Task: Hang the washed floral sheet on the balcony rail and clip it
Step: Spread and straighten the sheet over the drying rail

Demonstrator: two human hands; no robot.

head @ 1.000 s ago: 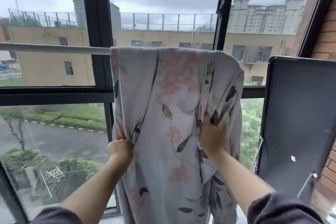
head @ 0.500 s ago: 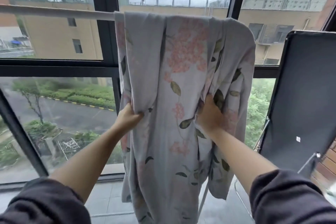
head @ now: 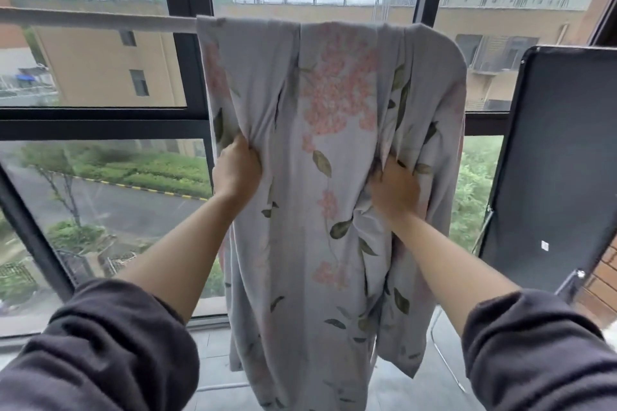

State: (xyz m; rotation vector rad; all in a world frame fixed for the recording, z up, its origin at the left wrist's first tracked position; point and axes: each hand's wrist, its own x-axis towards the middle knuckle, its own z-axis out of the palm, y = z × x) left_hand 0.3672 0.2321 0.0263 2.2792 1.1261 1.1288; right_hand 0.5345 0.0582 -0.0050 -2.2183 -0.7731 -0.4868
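Left hand (head: 237, 170), right hand (head: 394, 197) on sheet (head: 337, 83)

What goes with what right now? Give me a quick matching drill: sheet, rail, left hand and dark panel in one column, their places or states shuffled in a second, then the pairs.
Column one
1. floral sheet
2. rail
3. left hand
4. dark panel

Column two
A. grips a fold near the sheet's left edge
B. stands at the far right, by the brick wall
C. draped over the rail, bunched in folds
D. runs level across the window, showing left of the sheet

Pairs: 1-C, 2-D, 3-A, 4-B
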